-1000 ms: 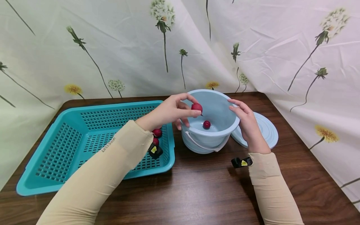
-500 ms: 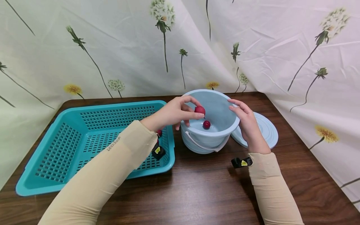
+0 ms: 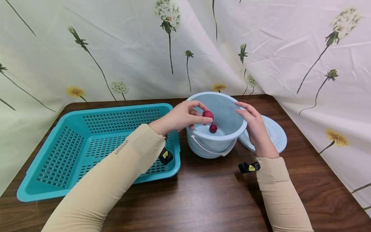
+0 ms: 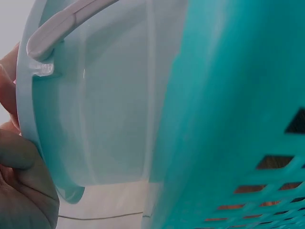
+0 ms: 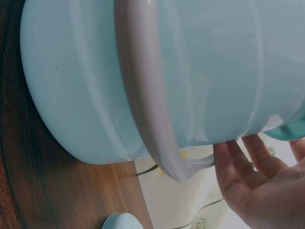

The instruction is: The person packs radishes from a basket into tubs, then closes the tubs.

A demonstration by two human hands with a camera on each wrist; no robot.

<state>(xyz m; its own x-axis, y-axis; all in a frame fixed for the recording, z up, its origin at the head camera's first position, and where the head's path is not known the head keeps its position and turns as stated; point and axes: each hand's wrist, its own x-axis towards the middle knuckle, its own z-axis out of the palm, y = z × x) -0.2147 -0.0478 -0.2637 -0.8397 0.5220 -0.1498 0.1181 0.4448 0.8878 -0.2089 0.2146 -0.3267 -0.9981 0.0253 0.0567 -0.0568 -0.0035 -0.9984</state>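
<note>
In the head view my left hand (image 3: 192, 114) pinches a red radish (image 3: 207, 115) between thumb and fingers, over the left rim of a light blue bucket (image 3: 213, 138). Another radish (image 3: 213, 128) lies on the bucket's floor. My right hand (image 3: 255, 125) rests its fingers against the bucket's right rim; the right wrist view shows these fingers (image 5: 259, 155) touching the wall, fairly straight. A teal slotted basket (image 3: 95, 112) stands left of the bucket, under my left forearm. A sliver of red (image 3: 166, 137) shows inside it, mostly hidden by the wrist.
The bucket's pale handle (image 3: 208, 150) hangs down its front. A light blue lid (image 3: 273, 133) lies on the dark wooden table (image 3: 214, 196), to the right of the bucket. A white flowered cloth (image 3: 130, 48) hangs behind.
My left hand has moved right and slightly down with the radish, farther over the bucket's opening. The right hand and the bucket have stayed in place.
</note>
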